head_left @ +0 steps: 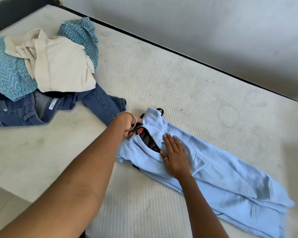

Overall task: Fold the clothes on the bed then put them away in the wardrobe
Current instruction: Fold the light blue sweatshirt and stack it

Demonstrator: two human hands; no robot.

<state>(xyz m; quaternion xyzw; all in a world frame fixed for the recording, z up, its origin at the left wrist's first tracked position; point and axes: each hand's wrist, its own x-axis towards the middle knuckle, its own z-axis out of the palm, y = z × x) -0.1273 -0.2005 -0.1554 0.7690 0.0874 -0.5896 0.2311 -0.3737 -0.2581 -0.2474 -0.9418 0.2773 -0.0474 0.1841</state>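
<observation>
Pressing flat with straight fingers, the right hand (pixel 175 156) lay on the light blue garment (pixel 213 170), which stretched across the near part of the bare mattress (pixel 162 79). Just beyond, the left hand (pixel 129 123), bangles on its wrist, pinched the garment's collar end beside a dark lining. Farther off lay jeans (pixel 41 109), a cream top (pixel 62 66) and a teal zigzag cloth (pixel 7 74) in a heap.

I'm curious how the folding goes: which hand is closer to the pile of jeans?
Left. The left hand grips the light blue garment's collar end right beside the jeans; the right hand presses flat on the garment, farther away.
</observation>
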